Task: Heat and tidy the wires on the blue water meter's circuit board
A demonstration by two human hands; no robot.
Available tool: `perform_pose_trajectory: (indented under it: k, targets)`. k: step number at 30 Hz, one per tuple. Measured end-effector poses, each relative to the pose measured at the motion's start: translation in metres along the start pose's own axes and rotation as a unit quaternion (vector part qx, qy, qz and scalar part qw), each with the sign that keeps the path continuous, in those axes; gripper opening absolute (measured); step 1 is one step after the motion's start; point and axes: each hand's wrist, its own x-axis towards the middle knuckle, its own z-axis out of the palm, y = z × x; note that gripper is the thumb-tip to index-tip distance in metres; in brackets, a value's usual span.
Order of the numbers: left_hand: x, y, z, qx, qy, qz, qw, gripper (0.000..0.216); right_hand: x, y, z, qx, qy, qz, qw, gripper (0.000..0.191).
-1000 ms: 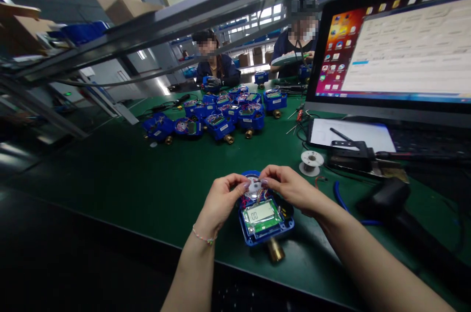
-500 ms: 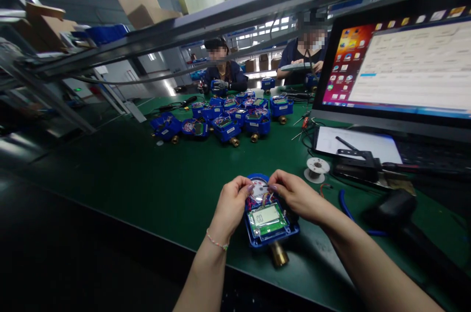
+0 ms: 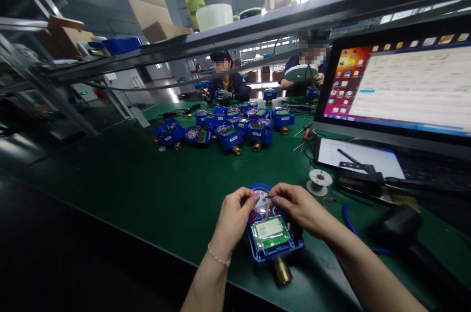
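Note:
A blue water meter (image 3: 276,252) lies in front of me with its housing uncovered. Its lit display (image 3: 270,227) sits on a green circuit board, and a brass pipe end (image 3: 282,272) points toward me. Above the board, thin coloured wires (image 3: 268,210) run beside a round white dial (image 3: 262,199). My left hand (image 3: 238,214) is pinched at the dial's left edge; whatever its fingertips hold is hidden. From the right, my right hand (image 3: 299,208) pinches a thin dark piece (image 3: 268,197) over the dial, too small to identify.
Several more blue meters (image 3: 228,138) stand farther back. On the right are a wire spool (image 3: 319,182), a monitor (image 3: 401,86), papers (image 3: 362,155) and a black handheld scanner (image 3: 401,226). A metal shelf (image 3: 235,32) crosses above; two people work behind it.
The view has tilted up slightly, so things appear lower. My hands stay pinched over the dial, with fingertips slightly shifted. A co-worker across the bench has tilted a round disc.

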Motion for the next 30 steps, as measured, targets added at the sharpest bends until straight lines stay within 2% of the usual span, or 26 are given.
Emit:
perform_pose_trajectory:
  k: [8,15,21,26,30]
  targets:
    - [0.001,-0.002,-0.001,-0.004,0.013,0.013,1.0,0.022,0.002,0.0,-0.001,0.015,-0.008,0.013,1.0,0.02]
    - [0.001,0.0,-0.001,-0.023,0.014,0.004,1.0,0.026,0.005,-0.001,0.001,-0.02,-0.013,-0.022,0.999,0.02]
    - [-0.002,-0.004,-0.004,-0.037,0.008,-0.005,0.999,0.024,0.006,0.0,0.002,-0.037,-0.011,-0.023,0.999,0.027]
    - [-0.001,-0.009,-0.004,-0.016,0.025,-0.018,0.999,0.028,-0.014,0.001,-0.008,-0.036,0.073,-0.035,0.996,0.021]
    - [0.003,-0.007,0.0,-0.064,0.015,-0.051,0.997,0.036,-0.046,0.017,-0.041,-0.107,0.162,-0.011,0.981,0.021]
